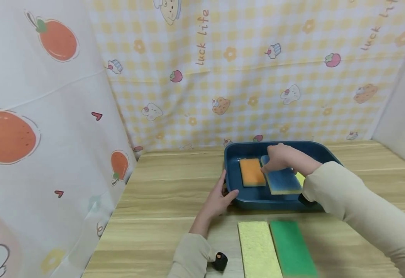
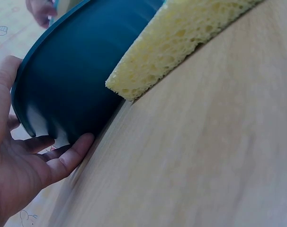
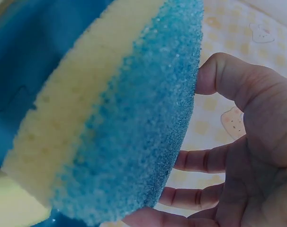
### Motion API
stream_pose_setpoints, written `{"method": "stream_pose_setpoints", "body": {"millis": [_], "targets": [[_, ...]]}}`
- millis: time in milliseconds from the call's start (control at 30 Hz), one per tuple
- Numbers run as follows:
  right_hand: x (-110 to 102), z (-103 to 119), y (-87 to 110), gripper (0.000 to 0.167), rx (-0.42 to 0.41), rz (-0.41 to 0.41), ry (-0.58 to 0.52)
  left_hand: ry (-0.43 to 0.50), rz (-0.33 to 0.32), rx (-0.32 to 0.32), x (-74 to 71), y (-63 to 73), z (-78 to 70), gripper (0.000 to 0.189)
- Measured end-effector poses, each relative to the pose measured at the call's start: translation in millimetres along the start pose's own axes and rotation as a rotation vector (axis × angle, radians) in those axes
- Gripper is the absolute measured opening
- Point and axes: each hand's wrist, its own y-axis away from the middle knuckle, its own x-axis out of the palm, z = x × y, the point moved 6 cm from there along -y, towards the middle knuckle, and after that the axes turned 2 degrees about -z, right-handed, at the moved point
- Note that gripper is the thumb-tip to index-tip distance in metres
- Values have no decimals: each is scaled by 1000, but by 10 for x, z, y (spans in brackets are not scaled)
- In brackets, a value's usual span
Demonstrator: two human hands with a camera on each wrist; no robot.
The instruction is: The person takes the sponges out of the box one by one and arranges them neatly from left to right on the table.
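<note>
My right hand (image 1: 283,158) grips a blue sponge (image 1: 283,182) with a pale yellow layer, over the dark blue basin (image 1: 258,204). In the right wrist view, the thumb and several fingers hold this sponge (image 3: 134,113) along its blue side. My left hand (image 1: 215,202) holds the basin's near left corner, thumb at the rim and fingers against the outer wall (image 2: 63,90). Inside the basin an orange sponge (image 1: 252,172) lies at the left. A yellow piece (image 1: 300,178) shows beside the blue sponge, partly hidden by my right arm.
In front of the basin, a pale yellow sponge (image 1: 259,249) and a green sponge (image 1: 294,247) lie side by side on the wooden table (image 1: 153,216). Patterned cloth (image 1: 195,88) hangs behind the table, with more cloth (image 1: 49,96) along the left side.
</note>
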Motion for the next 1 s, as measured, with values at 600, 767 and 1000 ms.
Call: {"method": "stream_pose_setpoints", "body": {"millis": [600, 767, 1000], "targets": [[203, -271, 562, 87, -88, -38, 5, 2, -1, -19, -1, -12, 39, 73], [318, -385, 718, 85, -96, -33, -39, -7, 1, -20, 4, -23, 40, 74], [440, -545, 914, 83, -96, -64, -46, -2, 2, -15, 13, -44, 49, 74]]}}
